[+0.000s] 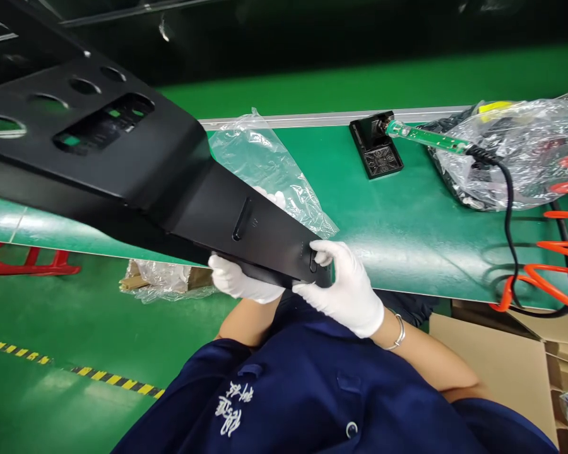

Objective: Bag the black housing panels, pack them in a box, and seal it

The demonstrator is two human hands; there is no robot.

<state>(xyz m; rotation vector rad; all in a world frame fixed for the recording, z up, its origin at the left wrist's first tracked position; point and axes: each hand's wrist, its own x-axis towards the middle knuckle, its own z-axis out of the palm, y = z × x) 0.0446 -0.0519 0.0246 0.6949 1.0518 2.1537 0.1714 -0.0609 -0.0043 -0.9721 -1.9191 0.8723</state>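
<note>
A long black metal panel (269,230), bent along its length and pierced with round holes and slots, runs from the upper left down to my body. My left hand (246,284), in a white glove, supports it from below, with the thumb along the near edge and fingertips showing past the far edge. At the narrow end, my right hand (348,290), also gloved in white, pinches the panel by a small slot. Behind the panel a clear plastic bag (265,157) lies on the green bench (416,239).
A soldering iron (430,137) rests in a black stand (378,151). To the right are plastic-wrapped items (520,151) and an orange coiled hose (544,271). Cardboard boxes (497,366) stand at lower right. A red stool (33,261) is at left, near a bag-covered carton (165,277).
</note>
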